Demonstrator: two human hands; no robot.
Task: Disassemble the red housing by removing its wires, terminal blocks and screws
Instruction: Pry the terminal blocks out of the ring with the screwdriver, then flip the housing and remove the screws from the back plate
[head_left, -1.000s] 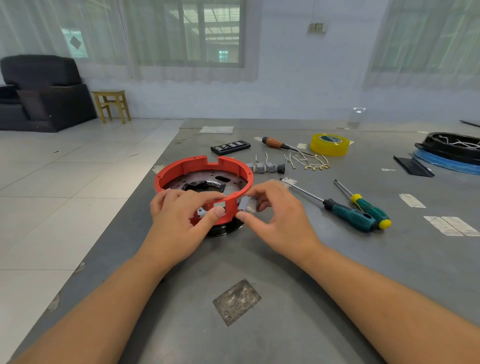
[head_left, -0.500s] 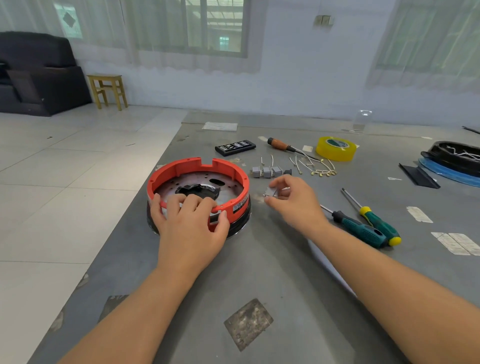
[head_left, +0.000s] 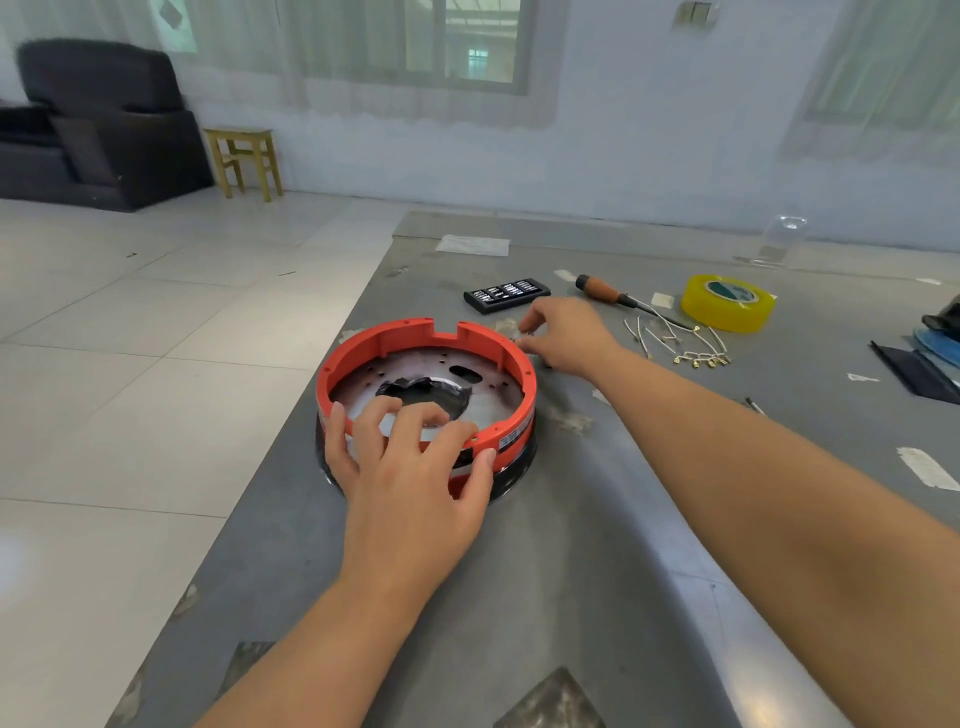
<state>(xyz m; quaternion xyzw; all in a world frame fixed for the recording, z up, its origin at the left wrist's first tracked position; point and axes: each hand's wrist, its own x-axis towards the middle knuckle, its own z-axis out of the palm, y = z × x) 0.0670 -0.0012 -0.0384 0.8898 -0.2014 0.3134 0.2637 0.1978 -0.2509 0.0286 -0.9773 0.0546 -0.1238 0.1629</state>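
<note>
- Two bare forearms reach in from the near edge across open grey surface (head_left: 597, 571).
- Left hand (head_left: 410, 483) rests on the near rim of the red housing (head_left: 426, 379), fingers spread and curled over the rim, thumb against the outer wall.
- Housing sits close to the surface's left edge, tiled floor beyond it.
- Right hand (head_left: 563, 338) just past the housing's far right rim, fingertips pinched together near the surface; what they pinch is too blurred to tell.
- Loose wires (head_left: 675, 340) lie right of that hand.
- Farther back: black bit case (head_left: 506, 294), wooden-handled screwdriver (head_left: 605, 291), yellow tape roll (head_left: 727, 302).
</note>
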